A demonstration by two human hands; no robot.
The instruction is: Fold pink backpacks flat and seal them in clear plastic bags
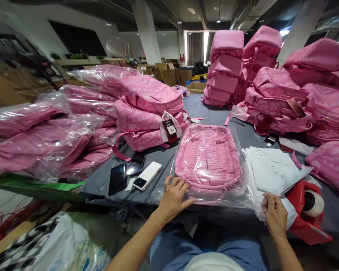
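Observation:
A pink backpack (207, 160) lies flat inside a clear plastic bag (244, 188) on the table in front of me. My left hand (175, 197) rests on the bag's near left corner, fingers spread and thumb pointing right. At the near right corner, my right hand (275, 212) pinches the edge of the plastic between thumb and fingers. Just beyond that hand are a stack of white paper sheets (277, 169) and a red tape dispenser (305, 214) with a roll of tape.
Bagged pink backpacks (42, 146) are heaped at the left. Unbagged backpacks (149, 113), one with a black tag (170, 130), sit nearer. Tall backpack stacks (226, 67) stand at the back right. A white power bank (147, 175) and a dark phone (117, 178) lie left of my hands.

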